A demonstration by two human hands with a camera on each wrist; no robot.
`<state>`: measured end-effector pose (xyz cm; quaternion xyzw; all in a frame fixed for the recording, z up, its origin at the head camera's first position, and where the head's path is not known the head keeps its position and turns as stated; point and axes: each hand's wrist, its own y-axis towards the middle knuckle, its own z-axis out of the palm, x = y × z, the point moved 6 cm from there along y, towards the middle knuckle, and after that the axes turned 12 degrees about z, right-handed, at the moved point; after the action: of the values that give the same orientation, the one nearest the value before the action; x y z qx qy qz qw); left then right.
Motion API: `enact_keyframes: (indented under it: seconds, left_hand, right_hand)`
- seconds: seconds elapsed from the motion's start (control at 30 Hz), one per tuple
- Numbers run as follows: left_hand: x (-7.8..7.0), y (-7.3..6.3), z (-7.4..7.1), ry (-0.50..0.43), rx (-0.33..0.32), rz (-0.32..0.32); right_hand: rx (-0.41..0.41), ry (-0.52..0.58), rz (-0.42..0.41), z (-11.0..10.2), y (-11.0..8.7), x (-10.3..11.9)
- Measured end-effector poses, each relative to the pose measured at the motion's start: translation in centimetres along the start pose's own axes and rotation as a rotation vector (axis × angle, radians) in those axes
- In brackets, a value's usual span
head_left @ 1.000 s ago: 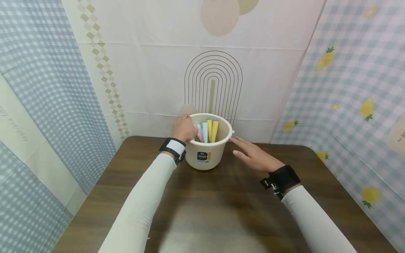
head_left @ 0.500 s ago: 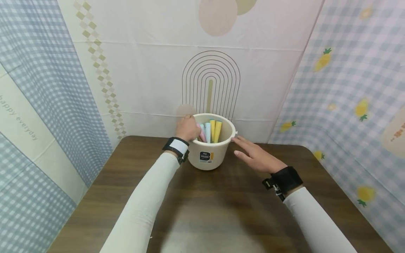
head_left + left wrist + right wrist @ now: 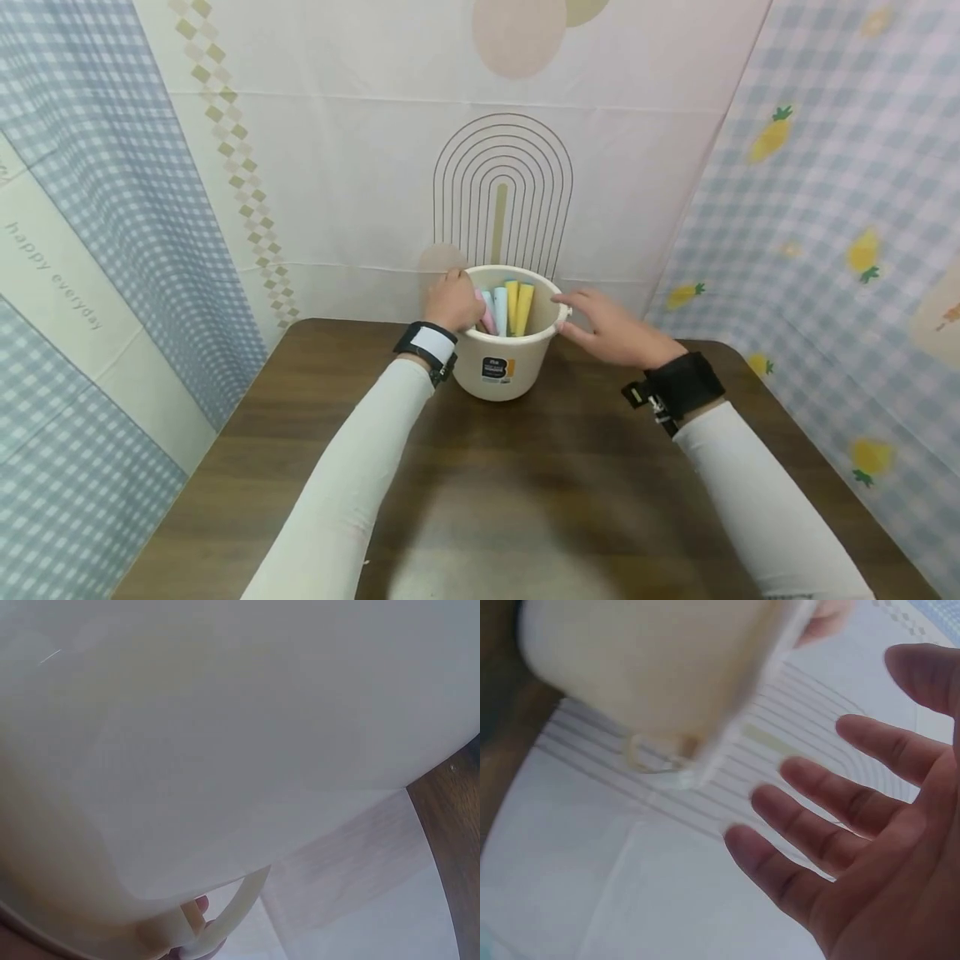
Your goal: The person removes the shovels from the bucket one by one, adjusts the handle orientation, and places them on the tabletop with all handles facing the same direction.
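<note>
Against the back wall, a cream plastic bucket (image 3: 498,367) stands on the brown table. Several slender tapered pieces stick up inside it: a pink one (image 3: 487,310), light blue ones (image 3: 500,310) and yellow ones (image 3: 523,307). My left hand (image 3: 455,300) grips the bucket's left rim. In the left wrist view the bucket's wall (image 3: 247,735) fills most of the picture, with fingertips (image 3: 202,903) beside the pale handle (image 3: 238,907). At the right rim, my right hand (image 3: 618,329) has its fingers spread near the handle knob. The right wrist view shows its fingers (image 3: 840,791) extended and holding nothing.
The wood-grain table (image 3: 465,467) spreads in front of the bucket. Behind it hangs a white printed cloth (image 3: 360,183). Blue checked cloths stand at both sides, the right one (image 3: 810,250) bearing yellow fruit prints.
The bucket has shifted slightly to the right together with my left hand on its rim. My right hand has risen, its fingers spreading at the right rim.
</note>
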<state>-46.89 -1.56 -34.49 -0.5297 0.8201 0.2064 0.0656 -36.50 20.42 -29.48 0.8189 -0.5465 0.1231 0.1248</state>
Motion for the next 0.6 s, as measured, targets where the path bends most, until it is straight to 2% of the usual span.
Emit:
enact_keyframes:
  seconds: [0.1,0.23,0.43,0.6]
  left_hand:
    - [0.3,0.1,-0.4,0.008,-0.006,-0.009]
    - [0.6,0.2,-0.5,0.019,-0.001,-0.025]
    - [0.4,0.4,-0.3,0.052,0.011,-0.034]
    - [-0.1,0.3,0.2,0.096,0.034,-0.035]
  right_hand:
    - [0.034,-0.001,-0.019,-1.4,2.1,1.5]
    - [0.135,-0.027,0.005,-2.0,5.0,3.1]
    - [0.261,-0.103,0.076,-1.0,9.2,4.0]
    - [0.376,-0.046,0.190,0.7,11.8,3.3]
